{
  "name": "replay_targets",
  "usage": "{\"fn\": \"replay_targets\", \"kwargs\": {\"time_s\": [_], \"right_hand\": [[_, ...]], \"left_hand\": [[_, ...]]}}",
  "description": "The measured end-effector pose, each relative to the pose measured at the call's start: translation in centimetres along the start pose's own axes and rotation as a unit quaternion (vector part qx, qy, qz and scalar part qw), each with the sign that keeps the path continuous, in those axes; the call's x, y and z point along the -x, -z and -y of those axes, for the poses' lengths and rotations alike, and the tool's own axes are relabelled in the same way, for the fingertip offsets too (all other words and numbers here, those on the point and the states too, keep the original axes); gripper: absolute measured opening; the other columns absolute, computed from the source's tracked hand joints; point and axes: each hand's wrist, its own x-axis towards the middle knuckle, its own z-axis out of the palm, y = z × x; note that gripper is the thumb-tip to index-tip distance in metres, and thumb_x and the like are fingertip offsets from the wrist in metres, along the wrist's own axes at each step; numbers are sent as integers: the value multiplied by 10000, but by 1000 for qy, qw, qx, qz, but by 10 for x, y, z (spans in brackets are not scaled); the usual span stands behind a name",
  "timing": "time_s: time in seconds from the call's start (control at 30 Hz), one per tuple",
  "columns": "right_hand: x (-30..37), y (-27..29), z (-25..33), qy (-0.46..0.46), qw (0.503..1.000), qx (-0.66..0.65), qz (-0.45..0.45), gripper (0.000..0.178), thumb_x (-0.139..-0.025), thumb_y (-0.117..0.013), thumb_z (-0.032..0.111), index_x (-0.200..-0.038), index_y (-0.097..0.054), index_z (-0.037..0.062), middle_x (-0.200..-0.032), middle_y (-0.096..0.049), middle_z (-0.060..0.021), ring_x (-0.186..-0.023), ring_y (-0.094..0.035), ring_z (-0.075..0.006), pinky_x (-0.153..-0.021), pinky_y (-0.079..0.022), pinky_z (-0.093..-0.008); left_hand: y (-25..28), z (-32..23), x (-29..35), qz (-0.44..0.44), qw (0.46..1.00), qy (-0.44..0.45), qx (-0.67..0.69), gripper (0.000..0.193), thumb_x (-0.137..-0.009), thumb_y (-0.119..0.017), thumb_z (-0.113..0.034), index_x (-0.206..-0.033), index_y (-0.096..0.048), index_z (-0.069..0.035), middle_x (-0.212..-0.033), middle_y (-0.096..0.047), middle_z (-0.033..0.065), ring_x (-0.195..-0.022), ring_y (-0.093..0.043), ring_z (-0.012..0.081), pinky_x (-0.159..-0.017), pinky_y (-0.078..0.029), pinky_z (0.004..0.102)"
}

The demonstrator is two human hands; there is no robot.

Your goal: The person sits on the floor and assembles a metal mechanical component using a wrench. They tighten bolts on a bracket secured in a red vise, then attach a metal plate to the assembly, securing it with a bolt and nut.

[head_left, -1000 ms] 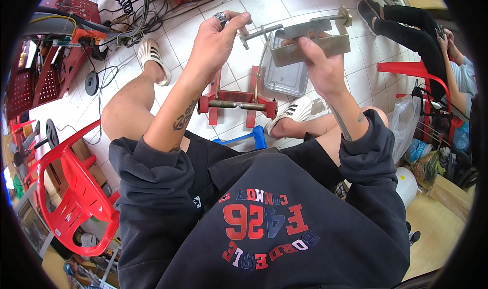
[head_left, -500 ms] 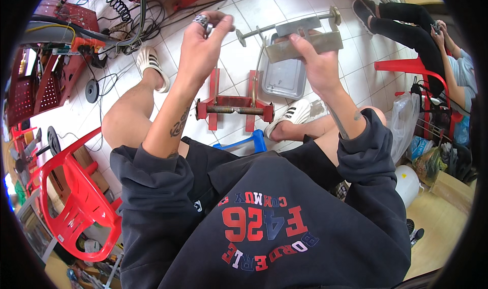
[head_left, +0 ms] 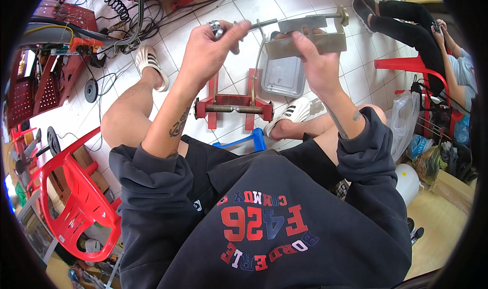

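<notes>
My right hand (head_left: pixel 321 67) is closed round a grey metal bracket (head_left: pixel 328 43), its thumb pressed on the near plate. A slim metal rod (head_left: pixel 265 23) runs along the bracket's far side, with a brassy knob-like end piece (head_left: pixel 344 17) at the right. My left hand (head_left: pixel 211 50), a ring on one finger, has its thumb and fingers closed over the rod's left end, hiding that end. Below the hands, a red metal frame (head_left: pixel 211 106) with a threaded bar (head_left: pixel 223 109) across it stands on the floor.
A grey tray (head_left: pixel 284 89) lies beyond the red frame, and a blue plastic piece (head_left: pixel 259 140) is between my legs. A red chair (head_left: pixel 76 202) stands at left, with cables (head_left: pixel 155 22) at far left. Another person (head_left: pixel 422 29) sits at far right by a plastic bag (head_left: pixel 404 121).
My left hand has moved right and taken hold of the rod's left end, covering its end piece. The bracket in my right hand has shifted slightly right.
</notes>
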Motion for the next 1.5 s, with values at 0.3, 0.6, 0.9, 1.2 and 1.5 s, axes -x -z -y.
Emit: {"fn": "replay_targets", "kwargs": {"time_s": [0.3,0.6,0.9,1.2,1.5], "right_hand": [[2,2,2,5,999,-21,37,216,-916,-690,127,-1041,-673,-47,-960,-716,-79,-892,-660,-123,-823,-528,-267],[4,5,-1,1,999,-13,52,221,-918,-688,133,-1050,-672,-44,-969,-717,-88,-898,-663,-129,-830,-531,-273],[4,1,4,-5,999,-41,24,211,-908,-696,124,-1033,-681,-45,-964,-718,-86,-886,-664,-124,-801,-527,-266],[7,3,7,27,998,47,43,194,-901,-706,131,-994,-698,-39,-931,-723,-68,-841,-638,-92,-753,-508,-252],[4,1,7,-1,999,-34,15,220,-913,-689,143,-1032,-687,-42,-949,-724,-84,-869,-650,-113,-783,-512,-258]], "left_hand": [[-1,15,-5,-50,990,-105,78,500,-994,-535,-507,-1146,-635,-42,-994,-635,63,-455,-332,3,-422,-227,207],[1,11,-4,-45,999,24,6,532,-1003,-517,-514,-916,-723,-30,-631,-496,-47,-573,-393,39,-525,-300,234],[1,11,-1,-14,993,-118,-10,283,-939,-690,-315,-936,-680,-32,-788,-667,23,-619,-458,9,-524,-333,168],[-3,10,-3,-22,981,32,188,555,-1022,-445,-531,-1177,-601,-22,-854,-559,1,-502,-278,10,-453,-221,204],[-2,14,-6,-43,994,-52,81,286,-993,-617,-332,-948,-654,-52,-646,-493,-71,-492,-295,1,-448,-187,206]]}}
